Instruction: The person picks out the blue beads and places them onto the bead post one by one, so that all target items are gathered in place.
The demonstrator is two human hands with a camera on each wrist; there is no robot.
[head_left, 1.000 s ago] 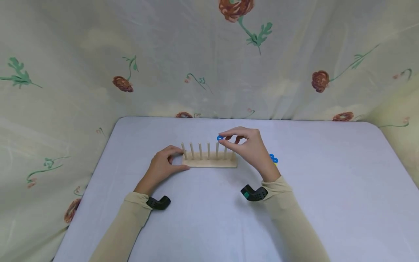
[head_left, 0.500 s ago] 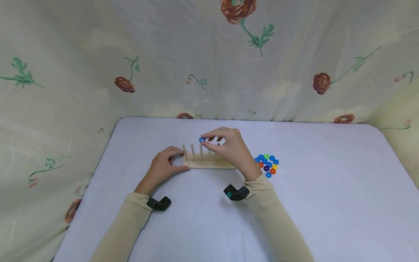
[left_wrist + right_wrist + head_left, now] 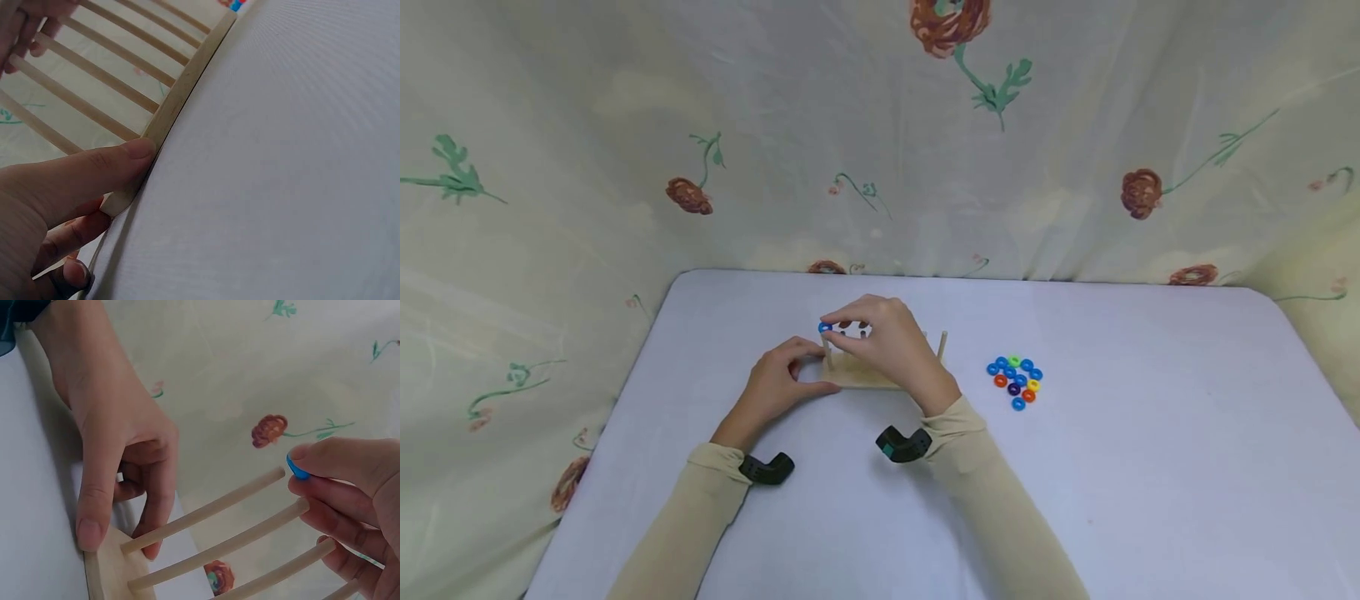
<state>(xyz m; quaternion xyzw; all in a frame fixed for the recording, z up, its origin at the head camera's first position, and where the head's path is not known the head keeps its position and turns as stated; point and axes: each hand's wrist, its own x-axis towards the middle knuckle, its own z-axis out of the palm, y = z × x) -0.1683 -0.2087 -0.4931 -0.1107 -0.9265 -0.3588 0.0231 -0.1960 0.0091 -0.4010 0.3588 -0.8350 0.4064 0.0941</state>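
Observation:
My left hand (image 3: 778,375) grips the left end of a pale wooden peg rack (image 3: 859,377), a flat base with a row of upright pegs. In the left wrist view, the thumb lies on the long edge of the base (image 3: 178,100) and the other fingers are at its end. Between thumb and index finger, my right hand (image 3: 887,343) pinches a small blue ring (image 3: 297,469). This ring is right at the tip of the leftmost peg (image 3: 206,510); the right wrist view shows a slight gap between them. My right hand hides several middle pegs in the head view.
A cluster of small rings (image 3: 1010,372), mostly blue with some red, yellow, green and dark ones, lies on the white table (image 3: 1150,417) right of the rack. Behind the table hangs a flowered curtain (image 3: 775,125).
My right hand has moved left along the rack with the blue ring, from the right-hand pegs to the leftmost one, uncovering the ring cluster. My left hand keeps its grip in place.

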